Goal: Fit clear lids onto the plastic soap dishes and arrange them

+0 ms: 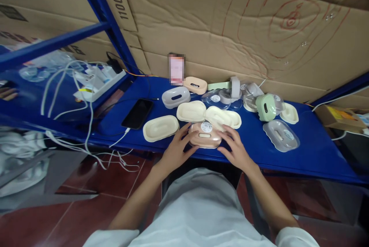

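Observation:
Both of my hands are at the front edge of the blue table, on either side of a pink item in a clear plastic pack (206, 139) with a round white label and a slot in its top. My left hand (181, 145) grips its left side, fingers on top and thumb near the front. On the right side, my right hand (234, 146) has its fingers and thumb against the pack. Just behind lie cream moulded trays: one shallow tray (191, 111) and a cluster of overlapping trays (220, 116). Another cream tray (160, 128) lies left of my left hand.
A black phone (137, 113) lies left, cable attached; another phone (176, 69) leans on the cardboard. Grey (176, 97), peach (195, 85) and green (265, 107) slotted pieces stand behind. A packed grey item (281, 135) sits right. White cables (91, 124) hang at left.

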